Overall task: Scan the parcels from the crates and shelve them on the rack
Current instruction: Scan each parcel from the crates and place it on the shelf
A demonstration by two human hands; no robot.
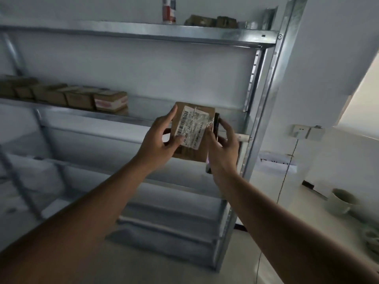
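Parcel, small brown cardboard box w/ white barcode label, sits between both hands before grey metal rack: left hand grips it, right hand holds dark phone-like scanner alongside; cramped two-item hold could prob. drop one.

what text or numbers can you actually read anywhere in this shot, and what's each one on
"J4-106": handwritten on the white shipping label of the cardboard parcel that the left hand grips.
Barcode and small print on that label: too blurred to read.
Red print on the taped box at the end of the shelf row: unreadable.
Red and white can on the top shelf: lettering blurred.
Paper sign on the wall: too blurred.
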